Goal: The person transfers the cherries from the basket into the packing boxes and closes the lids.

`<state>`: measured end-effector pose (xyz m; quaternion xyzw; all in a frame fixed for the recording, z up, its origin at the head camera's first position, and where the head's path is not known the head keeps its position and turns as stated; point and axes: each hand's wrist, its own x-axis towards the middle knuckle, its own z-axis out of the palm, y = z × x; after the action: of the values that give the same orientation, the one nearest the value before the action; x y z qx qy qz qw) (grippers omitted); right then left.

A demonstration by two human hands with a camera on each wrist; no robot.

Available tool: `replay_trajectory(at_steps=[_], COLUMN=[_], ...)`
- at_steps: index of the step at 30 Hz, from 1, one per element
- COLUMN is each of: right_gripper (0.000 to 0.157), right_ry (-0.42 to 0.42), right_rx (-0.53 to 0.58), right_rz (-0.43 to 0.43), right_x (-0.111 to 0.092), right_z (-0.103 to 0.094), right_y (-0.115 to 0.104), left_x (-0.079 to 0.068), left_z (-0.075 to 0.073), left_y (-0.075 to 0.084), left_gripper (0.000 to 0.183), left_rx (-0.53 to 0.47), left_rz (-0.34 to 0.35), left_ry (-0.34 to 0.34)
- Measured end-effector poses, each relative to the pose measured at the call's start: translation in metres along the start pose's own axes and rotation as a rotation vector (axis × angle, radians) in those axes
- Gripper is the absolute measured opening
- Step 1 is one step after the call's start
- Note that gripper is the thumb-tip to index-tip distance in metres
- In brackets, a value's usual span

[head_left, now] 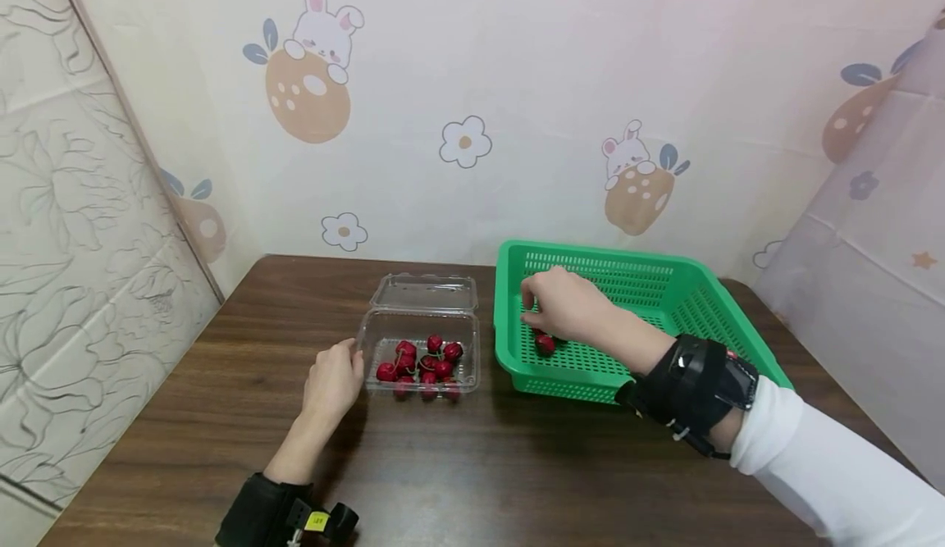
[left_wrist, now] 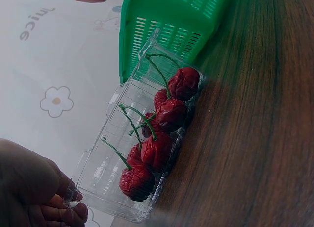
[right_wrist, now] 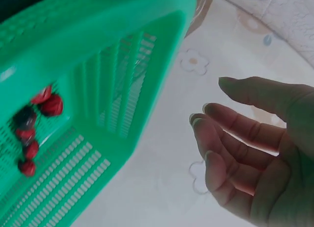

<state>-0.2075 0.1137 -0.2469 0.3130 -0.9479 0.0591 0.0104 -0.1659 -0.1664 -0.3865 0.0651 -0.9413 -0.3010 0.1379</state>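
A clear plastic clamshell box (head_left: 421,323) lies on the table with its lid back and several dark red cherries (head_left: 440,366) inside. My left hand (head_left: 332,379) pinches the box's left rim; in the left wrist view, thumb and fingers meet on that edge. Those cherries (left_wrist: 157,151) look wrinkled there and carry green stems. Over the left part of a green basket (head_left: 605,253) hovers my right hand (head_left: 568,301). Its fingers (right_wrist: 240,126) are loosely bent, with nothing between them and the thumb in the right wrist view. Several cherries (right_wrist: 51,105) lie on the basket's slotted floor.
The basket stands just right of the box, a narrow strip of dark wooden table (head_left: 458,481) between them. Behind the table hangs a pale printed curtain (head_left: 458,55). A white patterned panel (head_left: 81,243) rises at the left.
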Motion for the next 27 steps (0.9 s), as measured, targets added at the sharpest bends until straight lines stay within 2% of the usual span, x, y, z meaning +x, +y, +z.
replay_trajectory(at_steps=[18,27], right_gripper=[0.016,0.02], right_ry=[-0.147,-0.199], right_rx=[0.054,0.061], right_rz=[-0.074,-0.111], right_x=[0.031,0.043], right_z=[0.005,0.012], right_y=[0.059,0.078], left_x=[0.001,0.001], left_z=[-0.003,-0.002], left_y=[0.001,0.001], left_gripper=[0.031,0.03], left_rx=[-0.008,-0.017], left_rz=[0.002,0.003], left_ry=[-0.002,-0.003])
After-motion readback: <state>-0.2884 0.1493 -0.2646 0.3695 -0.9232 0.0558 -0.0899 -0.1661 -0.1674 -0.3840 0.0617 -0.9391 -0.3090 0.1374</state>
